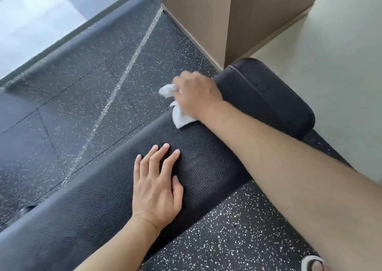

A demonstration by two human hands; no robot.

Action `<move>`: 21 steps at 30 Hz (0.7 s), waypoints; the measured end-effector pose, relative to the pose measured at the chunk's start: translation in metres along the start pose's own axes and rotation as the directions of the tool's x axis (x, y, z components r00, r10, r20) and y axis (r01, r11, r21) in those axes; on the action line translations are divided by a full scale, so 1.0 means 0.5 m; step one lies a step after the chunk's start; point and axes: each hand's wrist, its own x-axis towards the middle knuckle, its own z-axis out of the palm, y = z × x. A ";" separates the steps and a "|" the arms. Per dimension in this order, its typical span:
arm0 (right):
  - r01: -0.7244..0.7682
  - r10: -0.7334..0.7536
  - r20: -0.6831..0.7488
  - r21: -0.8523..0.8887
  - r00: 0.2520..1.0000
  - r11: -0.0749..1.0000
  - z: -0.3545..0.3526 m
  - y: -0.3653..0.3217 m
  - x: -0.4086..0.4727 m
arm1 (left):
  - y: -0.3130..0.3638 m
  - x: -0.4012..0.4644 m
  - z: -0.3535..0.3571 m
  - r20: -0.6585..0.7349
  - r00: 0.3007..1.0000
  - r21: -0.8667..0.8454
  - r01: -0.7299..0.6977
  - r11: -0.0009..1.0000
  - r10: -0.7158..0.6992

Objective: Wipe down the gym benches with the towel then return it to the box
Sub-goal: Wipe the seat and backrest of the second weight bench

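Observation:
A black padded gym bench (99,200) runs from the lower left up to the right, ending in a separate seat pad (266,99). My right hand (198,93) grips a small crumpled white towel (182,116) at the bench's far edge, near the gap between the two pads. My left hand (158,185) rests flat on the long pad with fingers straight and spread. The box is not in view.
Dark speckled rubber floor (93,88) surrounds the bench. A wood-panelled column (227,18) and a pale wall (341,63) stand just beyond the seat pad. A light tiled strip (31,18) lies at the upper left. A sandalled foot (313,263) shows at the bottom right.

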 end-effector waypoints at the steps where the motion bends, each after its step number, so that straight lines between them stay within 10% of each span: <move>1: 0.064 -0.063 -0.012 0.033 0.998 0.997 0.011 -0.025 -0.032 | 0.000 0.000 0.001 -0.001 1.000 0.003 -0.002 1.000 0.002; 7: 0.326 -0.322 -0.049 0.143 0.946 0.935 -0.010 0.034 -0.268 | 0.001 0.002 0.003 -0.011 1.000 0.000 -0.006 1.000 0.006; 13: 0.054 -0.042 -0.122 0.098 0.992 0.994 -0.062 0.190 -0.238 | 0.001 0.002 0.006 -0.022 1.000 0.013 -0.008 1.000 0.009; 21: 0.020 -0.009 -0.094 0.110 0.996 0.994 0.016 -0.036 -0.117 | -0.005 0.000 0.008 -0.021 1.000 -0.003 -0.008 1.000 0.008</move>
